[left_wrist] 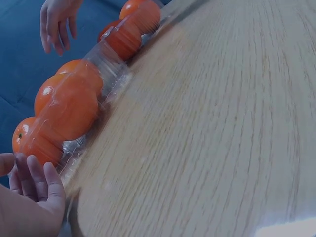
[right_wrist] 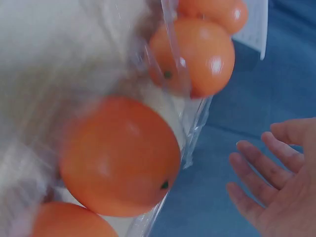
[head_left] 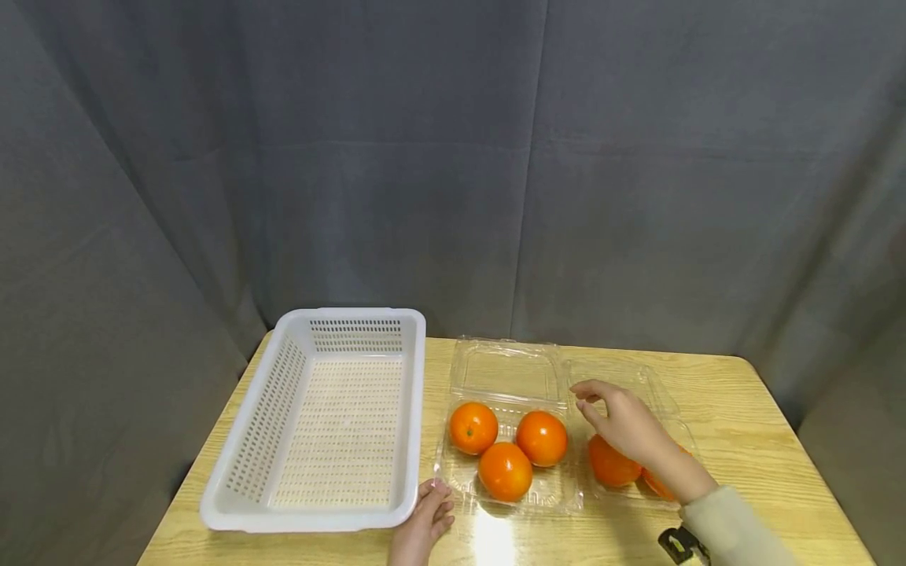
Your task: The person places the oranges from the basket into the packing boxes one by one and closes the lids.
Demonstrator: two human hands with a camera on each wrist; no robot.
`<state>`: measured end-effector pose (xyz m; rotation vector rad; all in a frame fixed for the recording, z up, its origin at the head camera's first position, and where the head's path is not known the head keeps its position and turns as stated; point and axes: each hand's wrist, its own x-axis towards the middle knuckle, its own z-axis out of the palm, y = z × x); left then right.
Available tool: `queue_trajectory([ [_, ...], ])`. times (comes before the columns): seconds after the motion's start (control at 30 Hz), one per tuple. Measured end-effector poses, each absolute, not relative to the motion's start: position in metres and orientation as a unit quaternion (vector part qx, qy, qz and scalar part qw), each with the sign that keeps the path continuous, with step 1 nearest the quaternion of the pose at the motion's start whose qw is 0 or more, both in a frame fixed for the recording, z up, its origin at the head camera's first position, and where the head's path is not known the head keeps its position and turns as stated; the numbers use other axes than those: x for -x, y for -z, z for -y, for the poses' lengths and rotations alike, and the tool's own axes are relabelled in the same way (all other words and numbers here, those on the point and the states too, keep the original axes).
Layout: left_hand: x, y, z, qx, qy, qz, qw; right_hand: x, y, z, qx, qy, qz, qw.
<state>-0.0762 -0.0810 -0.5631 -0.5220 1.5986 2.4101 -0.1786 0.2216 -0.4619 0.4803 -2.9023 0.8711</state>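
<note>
Three oranges [head_left: 506, 472] sit in an open clear plastic clamshell box [head_left: 559, 497] in the middle of the table. My left hand [head_left: 423, 523] is at the box's near left corner, its thumb and forefinger pinching the edge; the left wrist view shows this hand [left_wrist: 37, 192] beside the nearest orange [left_wrist: 24, 136]. A second open clamshell box [head_left: 630, 377] stands to the right, with oranges [head_left: 610, 462] partly hidden under my right forearm. Above that box hovers my right hand [head_left: 626, 420], fingers loosely bent and holding nothing; the right wrist view shows its palm [right_wrist: 281, 182] apart from the fruit.
A white perforated plastic basket [head_left: 419, 409] stands at the left of the wooden table [head_left: 764, 472], its inside bare. Both box lids lie folded back towards the grey curtain [head_left: 396, 196] behind the table. A black strap piece [head_left: 679, 544] hangs by the right sleeve.
</note>
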Motion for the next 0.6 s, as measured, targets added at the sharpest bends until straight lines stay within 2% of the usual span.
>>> queue_trajectory([
  [0.3,0.076,0.564,0.080,0.186,-0.809,-0.551,0.089,0.242,0.470,-0.233,-0.133,-0.354,0.925,-0.014],
  [0.6,0.077,0.567,0.080,0.184,-0.818,-0.535,0.109,0.279,0.478,-0.235,-0.092,-0.386,0.914,-0.082],
])
